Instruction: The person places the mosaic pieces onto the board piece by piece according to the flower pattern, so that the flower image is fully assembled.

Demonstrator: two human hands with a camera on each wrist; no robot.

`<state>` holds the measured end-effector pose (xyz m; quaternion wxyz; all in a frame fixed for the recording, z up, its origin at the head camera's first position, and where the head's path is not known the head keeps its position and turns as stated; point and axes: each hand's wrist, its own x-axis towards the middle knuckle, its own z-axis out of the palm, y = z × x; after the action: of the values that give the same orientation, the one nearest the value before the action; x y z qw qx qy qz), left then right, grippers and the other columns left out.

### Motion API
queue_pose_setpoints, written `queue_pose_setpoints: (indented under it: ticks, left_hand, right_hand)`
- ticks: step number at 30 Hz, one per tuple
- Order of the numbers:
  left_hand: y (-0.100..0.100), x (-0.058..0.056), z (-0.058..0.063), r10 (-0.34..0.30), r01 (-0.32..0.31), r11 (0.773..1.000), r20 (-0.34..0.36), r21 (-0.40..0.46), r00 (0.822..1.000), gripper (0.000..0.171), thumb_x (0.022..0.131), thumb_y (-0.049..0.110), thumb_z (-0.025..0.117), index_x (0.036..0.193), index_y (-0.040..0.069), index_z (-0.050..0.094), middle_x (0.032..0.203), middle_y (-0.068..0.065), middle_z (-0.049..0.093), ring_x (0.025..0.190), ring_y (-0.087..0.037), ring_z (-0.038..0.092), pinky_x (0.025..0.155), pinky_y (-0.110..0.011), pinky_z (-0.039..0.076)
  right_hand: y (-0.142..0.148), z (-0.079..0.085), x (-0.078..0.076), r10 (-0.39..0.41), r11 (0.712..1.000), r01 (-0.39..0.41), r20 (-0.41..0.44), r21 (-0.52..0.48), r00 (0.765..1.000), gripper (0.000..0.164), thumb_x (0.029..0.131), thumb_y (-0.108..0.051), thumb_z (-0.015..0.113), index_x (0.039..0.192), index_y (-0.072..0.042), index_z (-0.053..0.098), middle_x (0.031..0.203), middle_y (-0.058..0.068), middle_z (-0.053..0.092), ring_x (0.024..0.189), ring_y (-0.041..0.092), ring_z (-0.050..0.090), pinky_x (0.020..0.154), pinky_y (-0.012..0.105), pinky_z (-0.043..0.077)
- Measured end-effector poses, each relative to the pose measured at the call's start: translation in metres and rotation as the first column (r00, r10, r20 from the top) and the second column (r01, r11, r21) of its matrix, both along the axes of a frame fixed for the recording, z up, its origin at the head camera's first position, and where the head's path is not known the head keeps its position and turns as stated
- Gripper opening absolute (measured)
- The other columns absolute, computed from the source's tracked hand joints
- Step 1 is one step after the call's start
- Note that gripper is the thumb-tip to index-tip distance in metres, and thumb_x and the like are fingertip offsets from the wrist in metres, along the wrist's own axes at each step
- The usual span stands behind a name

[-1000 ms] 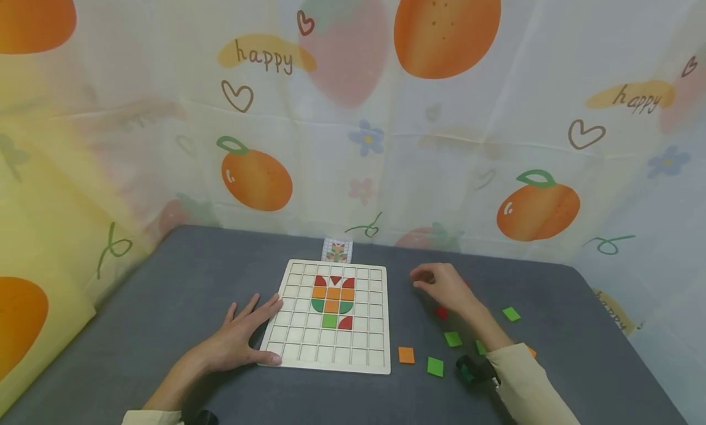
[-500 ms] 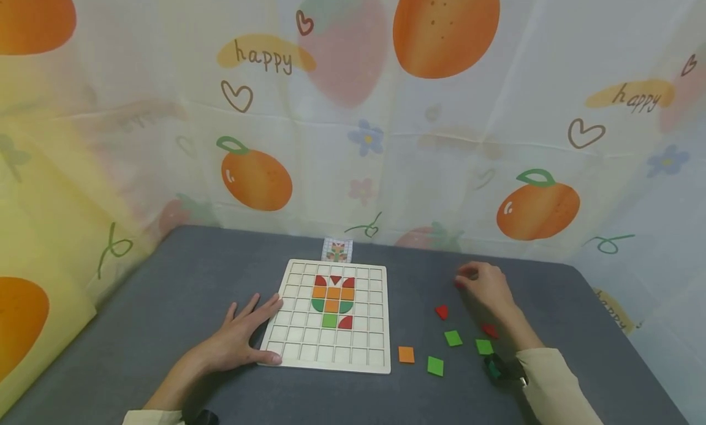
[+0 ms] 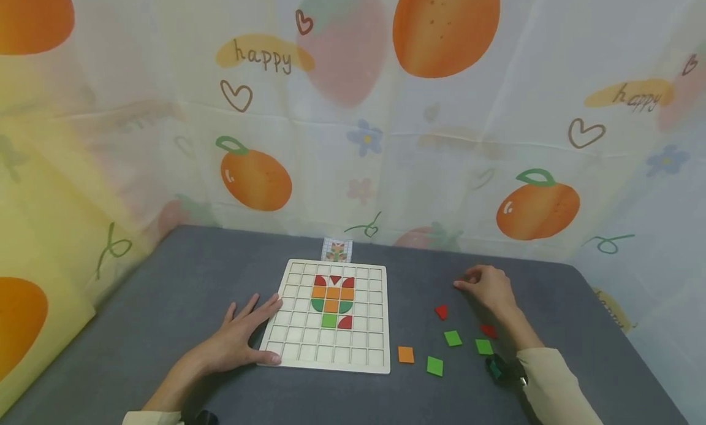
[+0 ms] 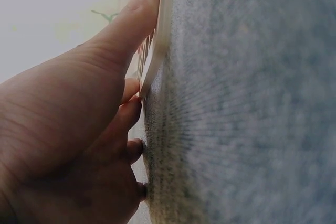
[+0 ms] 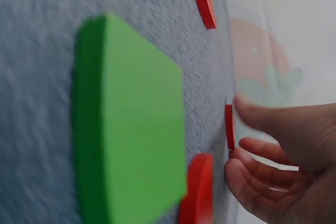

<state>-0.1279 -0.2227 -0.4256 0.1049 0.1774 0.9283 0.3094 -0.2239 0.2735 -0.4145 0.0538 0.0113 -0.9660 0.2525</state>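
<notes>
In the head view my left hand lies on the left edge of a white grid board, fingers spread and thumb at its near corner. Red, orange and green tiles form a flower-like pattern on the board. My right hand is low over the table, right of the board. In the right wrist view its thumb and fingertips pinch a small red tile from opposite edges. The left wrist view shows the left thumb along the board's edge.
A pattern card lies behind the board. Between board and right arm are an orange tile, green tiles and a red tile. Another red tile is beside the right wrist. A printed cloth hangs behind the table.
My right hand has moved rightward across the table, away from the board, and come down onto a red tile. My left hand and the board have stayed in place.
</notes>
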Motion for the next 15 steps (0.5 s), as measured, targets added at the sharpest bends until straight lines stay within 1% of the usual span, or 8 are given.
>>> queue_pose_setpoints:
  ticks: [3,6,11,15]
  left_hand:
    - [0.0009,-0.0009,0.0004,-0.006,0.006,1.0,-0.016,0.003,1.0,0.108,0.067,0.055,0.082,0.152,0.009,0.035,0.159,-0.016,0.026,0.144,-0.053,0.007,0.105,-0.071,-0.006]
    - [0.0018,-0.0006,0.0013,0.0,0.0,1.0,-0.006,-0.005,1.0,0.108,0.067,0.055,0.083,0.152,0.01,0.035,0.159,-0.016,0.026,0.144,-0.052,0.007,0.106,-0.071,-0.007]
    - [0.0025,0.0014,0.0027,0.019,-0.018,1.0,0.015,-0.023,1.0,0.108,0.067,0.055,0.082,0.153,0.01,0.034,0.16,-0.014,0.026,0.145,-0.05,0.006,0.107,-0.07,-0.007]
    - [0.0025,0.0015,0.0026,0.024,-0.024,0.999,0.018,-0.03,1.0,0.109,0.067,0.056,0.082,0.153,0.011,0.034,0.16,-0.013,0.025,0.146,-0.049,0.006,0.107,-0.07,-0.007]
  right_hand:
    - [-0.0014,-0.002,-0.0005,-0.002,1.0,0.002,-0.006,-0.019,1.0,0.035,0.083,-0.019,0.079,0.105,0.005,0.07,0.091,0.018,0.07,0.085,0.034,0.065,0.075,0.051,0.052]
    - [-0.0035,-0.0021,-0.0022,0.017,0.998,-0.017,-0.017,-0.054,1.0,0.03,0.082,-0.012,0.079,0.105,0.004,0.07,0.092,0.018,0.071,0.086,0.034,0.066,0.076,0.051,0.052]
    - [-0.0079,-0.0001,-0.0062,0.07,0.993,-0.073,-0.034,-0.089,0.997,0.026,0.08,0.0,0.077,0.105,0.004,0.071,0.089,0.017,0.073,0.083,0.032,0.069,0.07,0.046,0.055]
    - [-0.0102,0.0004,-0.0081,0.071,0.993,-0.074,-0.036,-0.089,0.997,0.024,0.08,0.003,0.076,0.103,0.004,0.072,0.085,0.015,0.073,0.078,0.029,0.07,0.065,0.043,0.056]
